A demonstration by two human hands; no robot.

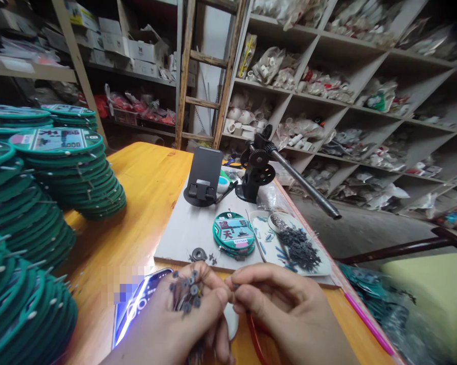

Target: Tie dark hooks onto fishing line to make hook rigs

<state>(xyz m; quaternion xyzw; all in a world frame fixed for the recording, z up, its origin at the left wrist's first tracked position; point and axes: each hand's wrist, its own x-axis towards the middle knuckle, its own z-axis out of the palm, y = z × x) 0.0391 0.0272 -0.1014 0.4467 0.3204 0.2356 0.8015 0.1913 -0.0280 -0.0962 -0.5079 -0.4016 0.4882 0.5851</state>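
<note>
My left hand (200, 322) is closed around several small dark pieces with round heads and thin stems (193, 290), which stick out between thumb and fingers. Its thumb and fingertip meet the tips of my right hand (285, 301), which pinches something too small to make out. Beyond the hands, a teal round disc with a printed label (234, 233) lies on a white board (171, 230). A dark ring (198, 254) and small black cross-shaped bits (212, 259) sit near the board's front edge. Under my hands a red-handled or red strip-like thing (255, 339) is partly hidden.
Tall stacks of teal discs (79, 177) stand on the left. A white tray (325, 268) holds black bits (299, 248) and blue pieces. Behind are a phone stand (203, 175) and a black geared clamp (256, 172) with a rod. A lit phone (140, 299) lies left, a pink pen (367, 322) right.
</note>
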